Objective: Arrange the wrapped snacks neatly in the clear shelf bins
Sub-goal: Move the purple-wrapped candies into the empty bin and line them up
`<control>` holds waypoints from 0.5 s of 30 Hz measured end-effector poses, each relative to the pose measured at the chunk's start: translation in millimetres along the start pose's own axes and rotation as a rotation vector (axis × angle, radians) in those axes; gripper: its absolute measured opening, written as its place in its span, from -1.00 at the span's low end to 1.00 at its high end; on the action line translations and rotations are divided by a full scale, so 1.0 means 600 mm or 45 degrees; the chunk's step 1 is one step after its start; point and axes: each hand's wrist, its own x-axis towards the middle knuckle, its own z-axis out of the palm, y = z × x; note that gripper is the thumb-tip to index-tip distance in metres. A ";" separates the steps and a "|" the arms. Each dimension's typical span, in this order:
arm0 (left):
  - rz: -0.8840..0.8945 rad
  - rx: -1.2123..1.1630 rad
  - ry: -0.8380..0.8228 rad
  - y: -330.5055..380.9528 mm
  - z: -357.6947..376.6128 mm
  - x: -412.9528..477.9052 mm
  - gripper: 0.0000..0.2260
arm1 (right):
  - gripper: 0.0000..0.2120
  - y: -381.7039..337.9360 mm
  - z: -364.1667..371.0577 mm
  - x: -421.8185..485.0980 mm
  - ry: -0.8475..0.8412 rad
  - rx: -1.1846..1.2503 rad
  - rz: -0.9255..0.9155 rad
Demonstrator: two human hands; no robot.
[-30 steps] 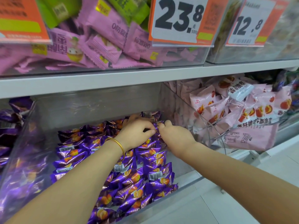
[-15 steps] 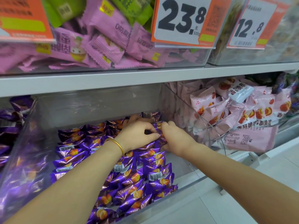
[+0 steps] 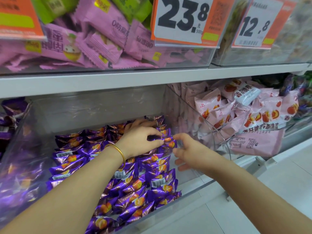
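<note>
Snacks (image 3: 131, 188) in purple wrappers, packed in rough rows over the floor of the clear bin (image 3: 94, 108) under the shelf (image 3: 118, 80). Had both forearms stretched into that bin. Pinched 1 snack (image 3: 168, 142) at the right rear of the rows with the left hand (image 3: 140, 141), thumb and fingers curled onto its wrapper. Wore a gold bangle (image 3: 118, 152) on the left wrist. Held the right hand (image 3: 190, 149) just beside that same snack, fingers spread and loose, clamped on nothing; could not tell whether its forefinger touched the wrapper. Saw pink packs (image 3: 253, 119) heaped in the next bin to the right, and pink and green packs (image 3: 104, 44) piled in the bin above the shelf. Read 23.8 on 1 price card (image 3: 182, 19) and 12.8 on a second card (image 3: 256, 26), both fixed to the fronts of the upper bins.
</note>
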 end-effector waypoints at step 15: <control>0.019 0.133 -0.029 0.000 -0.001 0.003 -0.67 | -0.53 -0.001 -0.005 0.018 -0.199 0.329 0.085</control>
